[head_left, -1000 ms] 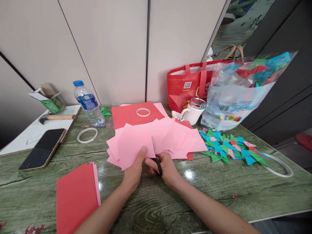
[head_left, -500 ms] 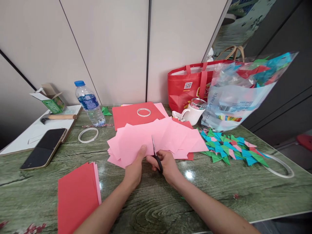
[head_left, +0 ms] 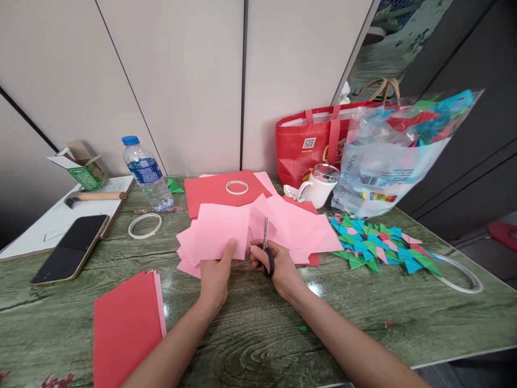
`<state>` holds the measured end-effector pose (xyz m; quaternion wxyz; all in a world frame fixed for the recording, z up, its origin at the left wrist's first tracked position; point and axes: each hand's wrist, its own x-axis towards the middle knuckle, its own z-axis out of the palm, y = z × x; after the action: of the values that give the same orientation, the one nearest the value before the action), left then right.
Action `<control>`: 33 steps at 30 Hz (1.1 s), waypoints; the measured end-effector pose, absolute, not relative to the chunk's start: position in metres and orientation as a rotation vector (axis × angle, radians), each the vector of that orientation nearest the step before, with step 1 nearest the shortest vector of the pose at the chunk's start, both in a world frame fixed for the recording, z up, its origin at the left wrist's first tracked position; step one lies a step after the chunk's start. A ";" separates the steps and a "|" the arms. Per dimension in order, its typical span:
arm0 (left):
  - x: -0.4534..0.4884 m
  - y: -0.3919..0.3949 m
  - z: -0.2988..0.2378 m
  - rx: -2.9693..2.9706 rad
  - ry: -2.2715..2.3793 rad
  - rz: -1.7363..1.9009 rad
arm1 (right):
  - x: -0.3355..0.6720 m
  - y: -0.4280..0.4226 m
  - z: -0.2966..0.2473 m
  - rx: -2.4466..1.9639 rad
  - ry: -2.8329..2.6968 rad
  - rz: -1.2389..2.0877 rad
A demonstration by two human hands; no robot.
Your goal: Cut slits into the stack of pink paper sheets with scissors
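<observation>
My left hand [head_left: 215,272] pinches a pink square of paper [head_left: 216,231] by its lower edge and holds it above a loose heap of pink sheets [head_left: 299,226] on the green table [head_left: 258,334]. Just to its right, my right hand [head_left: 278,267] grips black-handled scissors [head_left: 266,250], whose blades point up and away along the right edge of the held sheet. A cut piece of pink paper lies to the right of the blades.
A stack of red sheets [head_left: 127,326] lies at the near left, a phone [head_left: 70,248] and water bottle [head_left: 146,172] farther left. Tape rings [head_left: 144,224] lie about. A white mug [head_left: 319,186], red bag [head_left: 313,143], plastic paper bag [head_left: 388,156] and folded triangles [head_left: 379,245] fill the right.
The scissors have gone up through the pink sheet, which is now in two pieces. My left hand has drawn its piece a little to the left, and my right hand has shifted slightly right.
</observation>
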<state>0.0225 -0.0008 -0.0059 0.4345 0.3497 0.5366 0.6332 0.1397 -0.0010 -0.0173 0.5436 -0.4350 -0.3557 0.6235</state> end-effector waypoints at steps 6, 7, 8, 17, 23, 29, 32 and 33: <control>0.017 0.001 -0.011 0.999 1.340 1.332 | 0.134 -0.005 -0.016 -0.956 -0.781 1.224; 0.016 0.001 -0.012 1.024 1.349 1.280 | 0.134 -0.005 -0.017 -0.954 -0.794 1.204; 0.017 0.000 -0.012 1.059 1.370 1.218 | 0.135 -0.005 -0.017 -0.959 -0.827 1.202; 0.005 0.006 -0.006 1.694 1.606 1.307 | 0.143 0.003 -0.021 -1.046 -0.650 1.045; -0.026 0.026 -0.013 2.145 2.114 0.809 | 0.153 0.017 -0.026 -0.944 -0.421 0.981; -0.033 0.030 -0.011 1.996 2.175 0.590 | 0.152 0.019 -0.027 -0.902 -0.391 1.015; -0.034 0.030 -0.007 1.931 2.161 0.633 | 0.152 0.017 -0.025 -0.940 -0.452 0.900; -0.034 0.030 -0.006 1.921 2.155 0.648 | 0.153 0.016 -0.024 -0.956 -0.479 0.847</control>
<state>-0.0343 0.0303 -0.0061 0.0914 0.6467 0.7252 0.2179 0.1528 0.0155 -0.0242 0.7763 -0.4416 -0.2216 0.3915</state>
